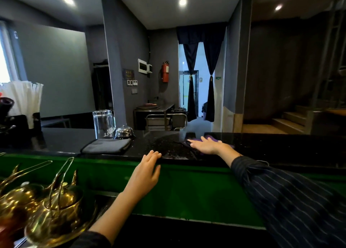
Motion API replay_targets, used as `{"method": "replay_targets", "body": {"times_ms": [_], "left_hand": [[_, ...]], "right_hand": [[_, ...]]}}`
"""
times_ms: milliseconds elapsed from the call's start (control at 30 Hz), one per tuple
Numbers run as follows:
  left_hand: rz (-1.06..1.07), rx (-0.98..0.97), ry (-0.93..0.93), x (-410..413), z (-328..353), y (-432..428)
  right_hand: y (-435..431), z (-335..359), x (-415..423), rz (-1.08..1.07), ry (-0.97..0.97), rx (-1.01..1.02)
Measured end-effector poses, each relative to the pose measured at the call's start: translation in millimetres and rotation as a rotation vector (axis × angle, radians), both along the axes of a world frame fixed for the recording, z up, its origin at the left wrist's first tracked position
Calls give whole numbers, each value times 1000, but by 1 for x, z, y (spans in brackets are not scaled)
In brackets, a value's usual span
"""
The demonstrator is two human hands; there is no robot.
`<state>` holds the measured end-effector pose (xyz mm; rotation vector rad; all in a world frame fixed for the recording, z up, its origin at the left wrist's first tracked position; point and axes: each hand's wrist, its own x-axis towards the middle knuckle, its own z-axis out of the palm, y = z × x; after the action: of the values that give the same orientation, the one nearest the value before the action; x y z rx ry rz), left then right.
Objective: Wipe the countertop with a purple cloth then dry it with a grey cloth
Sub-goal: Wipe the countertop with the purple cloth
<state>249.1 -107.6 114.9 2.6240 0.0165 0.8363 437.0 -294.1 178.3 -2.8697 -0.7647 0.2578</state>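
The black stone countertop (61, 143) runs across the middle of the view, with a wet, speckled patch near its centre. My right hand (205, 145) lies flat with straight fingers on the purple cloth (211, 137), pressing it to the counter; most of the cloth is hidden under the hand. My left hand (148, 170) rests with straight fingers on the counter's near edge, above the green front panel. A folded grey cloth (105, 145) lies on the counter to the left of both hands, untouched.
An upturned glass (103, 123) and a chrome call bell (124, 131) stand just behind the grey cloth. A holder of white straws (24, 100) sits at far left. Brass pots with tongs (46, 206) crowd the lower left, below the counter.
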Motion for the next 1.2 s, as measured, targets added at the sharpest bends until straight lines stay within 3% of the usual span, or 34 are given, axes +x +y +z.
{"method": "replay_targets", "body": {"times_ms": [133,467,600,700,833,967,1200], "left_hand": [[-7,-31,-14,5,11,9],[26,-25,-3,4,23,4],[121,30,0,6,22,-25],[14,182,-21,14,17,-63],[-132,289,140,35,24,-117],[-148,355,279,60,25,-150],[-90,493,336,70,21,-166]], "right_hand": [[30,3,-10,-100,-51,-40],[74,-4,-68,145,-49,12],[34,-3,-79,123,-94,-2],[-12,-3,-76,63,-130,-17],[-85,-4,-63,-58,-141,-20],[-164,-4,-50,-187,-138,-31],[-254,-2,-26,-415,-96,-8]]}}
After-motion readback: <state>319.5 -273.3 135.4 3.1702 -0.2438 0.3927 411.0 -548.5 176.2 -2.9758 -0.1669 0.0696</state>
